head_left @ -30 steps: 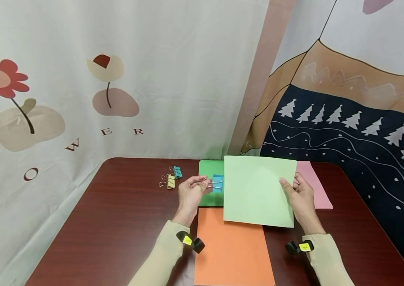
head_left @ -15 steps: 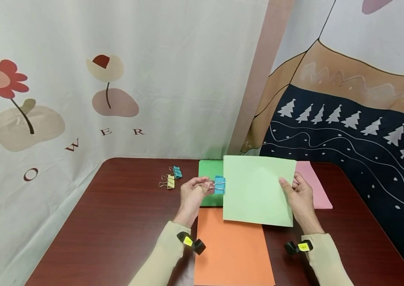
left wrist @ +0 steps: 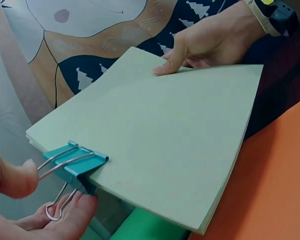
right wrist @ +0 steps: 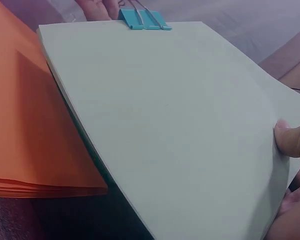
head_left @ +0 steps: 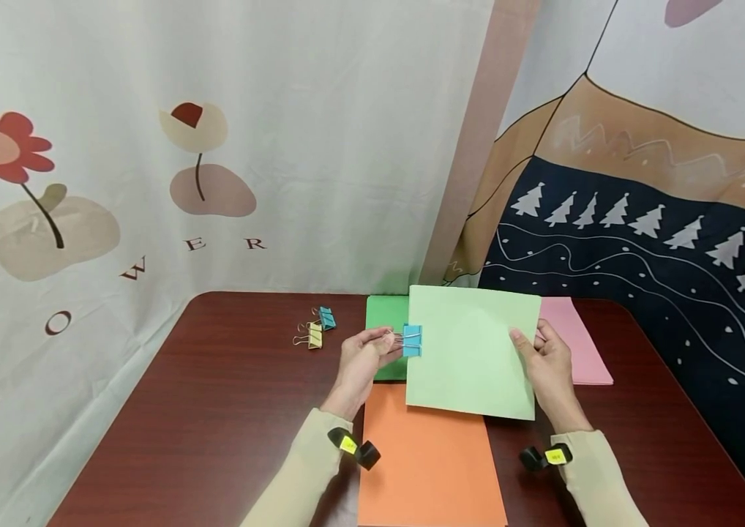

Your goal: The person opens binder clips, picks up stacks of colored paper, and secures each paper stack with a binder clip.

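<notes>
A stack of light green paper [head_left: 471, 359] is held up over the table, tilted, its sheets showing as thin layers at the edge in the left wrist view. My right hand [head_left: 552, 377] grips its right edge, thumb [right wrist: 289, 139] on top and fingers behind. On the left edge sits a blue binder clip [head_left: 412, 341], its body over the paper's rim. My left hand [head_left: 361, 369] holds the clip by its wire handles, with the thumb [left wrist: 21, 179] at the upper handle and the fingers [left wrist: 75, 217] under the lower one.
Orange paper [head_left: 432, 468] lies in front, below the green stack. Darker green paper [head_left: 386, 311] and pink paper [head_left: 573, 344] lie behind it. To the left on the table [head_left: 214, 410] are a yellow binder clip [head_left: 315, 336] and another blue binder clip [head_left: 327, 318].
My left hand has moved right with the blue binder clip, from beside the light green stack onto its left edge. My right hand and the stack have shifted slightly left.
</notes>
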Motion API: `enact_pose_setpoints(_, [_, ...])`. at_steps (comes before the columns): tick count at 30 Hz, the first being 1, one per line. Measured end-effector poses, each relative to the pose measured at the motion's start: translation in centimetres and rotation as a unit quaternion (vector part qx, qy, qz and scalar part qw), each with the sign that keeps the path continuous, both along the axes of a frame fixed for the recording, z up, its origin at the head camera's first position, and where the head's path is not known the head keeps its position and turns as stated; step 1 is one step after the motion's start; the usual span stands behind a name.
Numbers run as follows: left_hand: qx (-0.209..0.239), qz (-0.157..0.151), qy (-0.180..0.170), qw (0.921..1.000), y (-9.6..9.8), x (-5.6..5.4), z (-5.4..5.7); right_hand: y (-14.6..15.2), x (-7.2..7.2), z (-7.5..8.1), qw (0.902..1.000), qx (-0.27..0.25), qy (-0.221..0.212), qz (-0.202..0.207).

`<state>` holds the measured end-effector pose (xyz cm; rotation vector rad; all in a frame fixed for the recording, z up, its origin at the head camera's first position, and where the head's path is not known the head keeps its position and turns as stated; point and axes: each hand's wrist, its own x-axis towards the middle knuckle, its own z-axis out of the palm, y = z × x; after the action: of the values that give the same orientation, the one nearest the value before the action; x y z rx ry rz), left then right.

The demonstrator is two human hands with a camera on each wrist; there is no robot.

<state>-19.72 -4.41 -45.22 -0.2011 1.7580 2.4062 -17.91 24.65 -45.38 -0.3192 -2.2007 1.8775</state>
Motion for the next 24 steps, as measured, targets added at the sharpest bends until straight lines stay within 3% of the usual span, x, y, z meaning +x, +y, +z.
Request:
enact_pose_setpoints(12, [0.037,-0.057,0.014,0.9976,0.1,0.3,-0.2,1.4,0.3,0.4,0.9984,0.04,-0.037,-0.016])
enact_pose_setpoints(18, [0.033,-0.069,0.017,0.9969,0.8,0.3,0.0,2.4,0.3,0.9,0.9964,0.071,-0.045,-0.011])
enact_pose_setpoints(24, [0.003,-0.093,0.017,0.9955,1.3,0.4,-0.2,3.4,0.6,1.3,0.9928,0.095,-0.071,-0.013])
